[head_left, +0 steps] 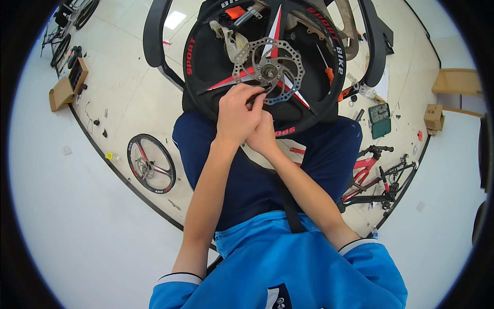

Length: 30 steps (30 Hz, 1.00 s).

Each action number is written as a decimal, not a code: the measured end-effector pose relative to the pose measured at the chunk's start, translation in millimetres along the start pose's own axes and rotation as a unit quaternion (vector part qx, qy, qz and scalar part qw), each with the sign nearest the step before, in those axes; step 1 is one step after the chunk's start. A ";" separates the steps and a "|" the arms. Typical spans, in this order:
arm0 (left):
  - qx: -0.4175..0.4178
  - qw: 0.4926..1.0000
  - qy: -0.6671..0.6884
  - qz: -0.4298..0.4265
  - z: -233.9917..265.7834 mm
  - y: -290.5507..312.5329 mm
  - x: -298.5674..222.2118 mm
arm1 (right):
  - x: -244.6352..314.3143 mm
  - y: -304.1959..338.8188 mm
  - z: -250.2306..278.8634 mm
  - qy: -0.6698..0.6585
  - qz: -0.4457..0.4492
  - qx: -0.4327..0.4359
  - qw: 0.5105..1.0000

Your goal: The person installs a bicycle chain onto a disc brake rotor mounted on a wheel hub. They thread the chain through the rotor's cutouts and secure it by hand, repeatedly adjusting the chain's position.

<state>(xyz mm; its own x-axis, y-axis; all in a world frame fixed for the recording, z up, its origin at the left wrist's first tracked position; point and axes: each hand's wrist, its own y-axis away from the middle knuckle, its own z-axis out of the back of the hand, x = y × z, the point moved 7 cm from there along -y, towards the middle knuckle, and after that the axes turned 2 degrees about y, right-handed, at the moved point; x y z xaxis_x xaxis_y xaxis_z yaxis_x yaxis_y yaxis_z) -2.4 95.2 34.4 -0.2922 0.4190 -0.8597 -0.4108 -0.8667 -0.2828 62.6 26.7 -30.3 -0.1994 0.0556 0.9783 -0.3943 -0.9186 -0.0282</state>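
A black bicycle wheel (194, 92) with three red-and-white spokes lies against my thighs and over a black chair seat. A drilled metal brake disc (297, 77) sits around its hub (269, 72). My left hand (237, 114) is at the disc's lower left edge, thumb and fingers pinched together. Just beside and partly behind it, my right hand (263, 134) has its fingertips closed at the same spot. Something small and dark shows between the fingertips; its kind is hidden. Behind the disc lies a whitish glove (235, 45). A screwdriver (328, 71) with an orange handle shows inside the rim.
Black chair armrests (154, 33) flank the wheel. Another three-spoke wheel (167, 177) lies on the floor at left. To the right are a green tool case (381, 129), a red-and-black bike frame (364, 172) and a small cardboard box (434, 117). An opened carton (62, 94) stands far left.
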 end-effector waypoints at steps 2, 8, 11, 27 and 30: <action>0.005 1.000 -0.002 0.006 1.3 -1.4 0.0 | 2.2 0.9 -1.7 -0.026 -0.005 -0.017 1.000; 0.006 0.997 0.067 0.031 7.8 11.0 -27.5 | 12.3 13.0 24.9 -0.036 -0.009 -0.007 0.999; -0.018 0.996 0.084 -0.031 7.4 22.0 -43.1 | 17.5 14.8 53.2 0.003 0.016 -0.001 1.000; -0.075 0.995 0.056 -0.036 -19.4 10.9 -8.2 | 63.4 -46.0 174.8 0.305 0.120 0.139 0.934; -0.088 0.994 0.058 -0.025 -22.3 5.8 -4.7 | 71.8 -56.9 170.5 0.322 0.136 0.154 0.924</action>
<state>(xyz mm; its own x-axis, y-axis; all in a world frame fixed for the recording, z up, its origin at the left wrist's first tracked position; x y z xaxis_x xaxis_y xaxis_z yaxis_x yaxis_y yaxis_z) 15.9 82.2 27.3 -0.1690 0.4374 -0.8832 -0.2619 -0.8838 -0.3876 223.7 16.3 76.5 -0.7848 -0.0643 0.6164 0.0040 -0.9951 -0.0988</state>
